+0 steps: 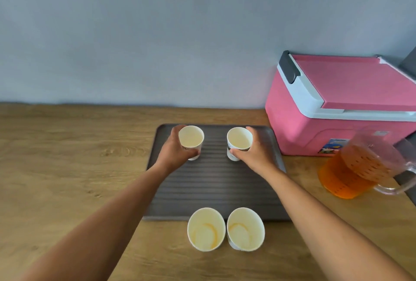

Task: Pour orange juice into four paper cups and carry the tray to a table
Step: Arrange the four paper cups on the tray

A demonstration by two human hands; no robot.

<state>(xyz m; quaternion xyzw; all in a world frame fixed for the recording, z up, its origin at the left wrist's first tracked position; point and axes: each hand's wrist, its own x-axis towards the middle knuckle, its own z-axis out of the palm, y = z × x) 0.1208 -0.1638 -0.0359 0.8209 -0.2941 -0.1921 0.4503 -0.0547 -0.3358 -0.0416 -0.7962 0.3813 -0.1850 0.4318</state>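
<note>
The left grip (177,149) is clamped round the far-left cup (191,137), the right grip (255,152) round the far-right cup (239,138) — both upright over the far end of the tray (213,186); resting or lifted, I cannot tell. The near-left cup (206,229) and near-right cup (245,229) stand side by side on the tabletop (67,156) at the tray's near edge, orange rings inside. The jug (351,172) of juice sits right of the tray — just before a pink cooler (315,123)
</note>
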